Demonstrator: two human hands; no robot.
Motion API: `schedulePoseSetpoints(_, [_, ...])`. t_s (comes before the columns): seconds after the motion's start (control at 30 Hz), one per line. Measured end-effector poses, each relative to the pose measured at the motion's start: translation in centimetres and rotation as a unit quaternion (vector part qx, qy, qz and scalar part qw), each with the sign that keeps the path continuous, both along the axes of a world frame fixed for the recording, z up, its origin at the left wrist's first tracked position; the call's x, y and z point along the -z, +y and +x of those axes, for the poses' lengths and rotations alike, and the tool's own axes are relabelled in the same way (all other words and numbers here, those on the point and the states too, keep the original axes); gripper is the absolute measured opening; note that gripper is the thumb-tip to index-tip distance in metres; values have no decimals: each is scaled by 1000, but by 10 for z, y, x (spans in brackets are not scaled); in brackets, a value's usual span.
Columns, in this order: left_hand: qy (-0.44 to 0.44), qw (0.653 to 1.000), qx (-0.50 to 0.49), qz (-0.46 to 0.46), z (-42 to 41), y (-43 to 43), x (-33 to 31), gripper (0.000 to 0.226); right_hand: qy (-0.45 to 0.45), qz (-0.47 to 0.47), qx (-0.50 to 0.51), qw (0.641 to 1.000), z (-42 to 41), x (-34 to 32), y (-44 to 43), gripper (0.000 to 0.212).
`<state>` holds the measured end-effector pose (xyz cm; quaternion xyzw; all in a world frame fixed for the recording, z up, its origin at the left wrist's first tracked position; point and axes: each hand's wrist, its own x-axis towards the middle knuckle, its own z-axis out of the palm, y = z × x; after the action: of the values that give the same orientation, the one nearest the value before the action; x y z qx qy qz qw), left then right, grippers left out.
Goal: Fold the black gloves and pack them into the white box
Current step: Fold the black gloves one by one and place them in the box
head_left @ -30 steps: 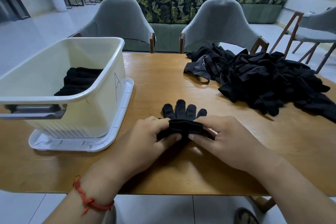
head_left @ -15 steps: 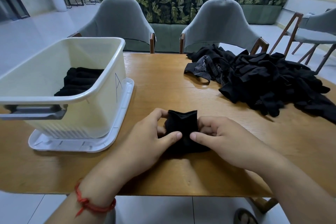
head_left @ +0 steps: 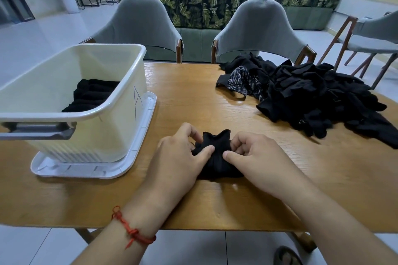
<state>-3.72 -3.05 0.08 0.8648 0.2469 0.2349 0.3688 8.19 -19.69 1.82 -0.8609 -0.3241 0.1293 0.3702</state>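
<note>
A folded pair of black gloves [head_left: 217,157] lies bunched on the wooden table [head_left: 193,92] in front of me. My left hand [head_left: 181,157] pinches its left side with thumb and curled fingers. My right hand [head_left: 256,157] pinches its right side the same way. The white box [head_left: 120,114] stands at the left on its white lid, with folded black gloves [head_left: 92,97] stacked inside. A big heap of loose black gloves [head_left: 312,99] covers the table's right side.
Two grey chairs [head_left: 140,26] stand at the table's far edge, with a leaf-patterned sofa behind them. Another chair is at the far right. The box has a grey handle [head_left: 36,130] facing me.
The glove fingers that stuck out flat have been folded over. The gloves are now a compact bundle, and both hands have closed in tighter on it.
</note>
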Motion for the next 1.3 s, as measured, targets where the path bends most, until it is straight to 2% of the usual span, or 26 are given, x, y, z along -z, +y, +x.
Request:
schedulePoseSetpoints(0.13, [-11, 999, -16, 27, 1, -3, 3, 30, -58, -8, 32, 998, -9, -2, 4, 15])
schedulePoseSetpoints(0.23, [-17, 997, -21, 66, -1, -8, -2, 26, -152, -10, 22, 988, -17, 3, 5, 21])
schedulePoseSetpoints(0.33, [-23, 992, -24, 125, -1, -8, -2, 27, -276, 37, -52, 959, -15, 9, 5, 22])
schedulePoseSetpoints(0.4, [-4, 986, -31, 163, 1, -6, 0, 27, -314, 38, -121, 941, -10, 14, 5, 23])
schedulePoseSetpoints(0.47, [12, 984, -38, 172, 1, -4, 0, 24, -292, 17, -154, 944, -7, 17, 6, 27])
schedulePoseSetpoints(0.63, [56, 960, -33, 273, -4, 2, 0, 18, -197, 11, -124, 973, -4, 16, 4, 34])
schedulePoseSetpoints(0.7, [41, 953, -12, 299, -6, 7, -1, 21, -159, 19, -114, 981, 0, 13, 3, 35])
schedulePoseSetpoints(0.8, [-30, 957, 109, 268, -13, 14, -6, 14, -145, 18, -114, 983, 2, 12, 2, 35])
schedulePoseSetpoints(0.9, [6, 944, 203, 260, -18, 19, -5, 28, -134, 20, -121, 983, 0, 7, 2, 31])
schedulePoseSetpoints(1.0, [5, 943, 193, 273, -16, 23, -1, 27, -144, 6, -137, 980, -3, 1, 0, 24])
schedulePoseSetpoints(1.1, [-23, 938, 190, 288, -12, 23, -1, 21, -177, -5, -144, 974, -5, 3, -1, 37])
schedulePoseSetpoints(1.2, [-25, 939, 188, 287, -10, 21, -3, 21, -181, 20, -132, 974, -3, 4, 1, 23])
schedulePoseSetpoints(1.3, [-23, 955, 191, 225, -14, 16, -11, 24, -142, 46, -128, 980, -2, -1, -1, 9])
